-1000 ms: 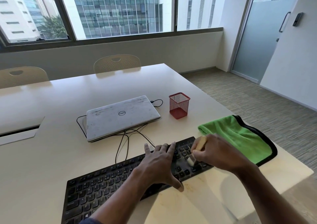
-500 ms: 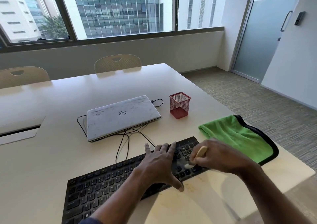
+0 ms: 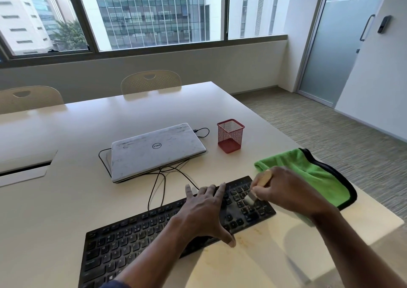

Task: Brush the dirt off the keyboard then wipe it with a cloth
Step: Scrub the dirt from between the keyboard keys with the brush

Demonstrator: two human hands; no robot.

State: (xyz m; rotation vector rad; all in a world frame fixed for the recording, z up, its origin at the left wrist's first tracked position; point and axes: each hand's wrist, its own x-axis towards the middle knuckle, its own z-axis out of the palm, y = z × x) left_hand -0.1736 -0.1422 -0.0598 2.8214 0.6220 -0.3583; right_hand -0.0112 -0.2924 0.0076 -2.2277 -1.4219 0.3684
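My right grip curls round the brush, bristles on the right end of the keyboard, lower centre of frame; my left grip lies flat, fingers straight, pinning it. Best: short, light strokes toward the edge

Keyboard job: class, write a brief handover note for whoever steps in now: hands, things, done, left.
The left hand is open, flat on the keyboard.
The right hand grips the brush, bristles on the right-end keys.
The green cloth lies on the table beside the keyboard's right end, not in hand.
Done: brushing under way.
Left: finish brushing, then wipe with the green cloth.
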